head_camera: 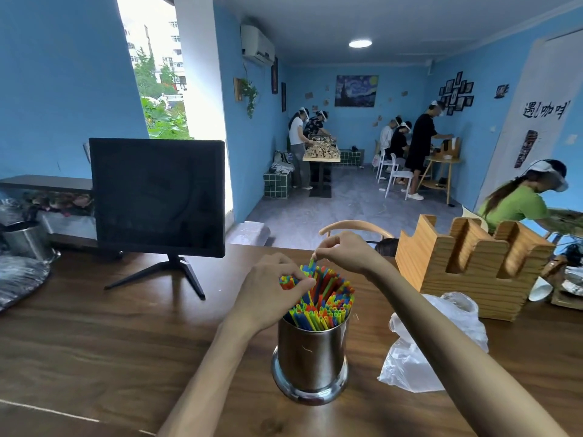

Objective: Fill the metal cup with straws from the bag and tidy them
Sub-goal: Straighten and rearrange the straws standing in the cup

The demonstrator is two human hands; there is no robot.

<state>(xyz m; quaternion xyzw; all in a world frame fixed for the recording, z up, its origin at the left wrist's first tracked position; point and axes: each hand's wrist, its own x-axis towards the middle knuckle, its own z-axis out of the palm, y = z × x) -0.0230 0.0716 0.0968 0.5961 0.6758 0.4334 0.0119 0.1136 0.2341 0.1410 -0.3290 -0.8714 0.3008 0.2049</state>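
Steel metal cup [310, 357] stands upright near the front of the wooden table [94, 342], crammed with coloured straws [325, 304]. The left hand [271, 288] curls its fingers around a cluster of straws on the left side. The right hand [344, 250] pinches one raised straw tip above the bundle. Just right of the cup lies a crumpled plastic bag [419, 357], with a dark monitor [157, 197] far left.

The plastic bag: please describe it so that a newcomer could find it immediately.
On the brown wooden table, look right of the metal cup full of coloured straws. The plastic bag lies crumpled before the wooden holder, the only clear, soft thing there.
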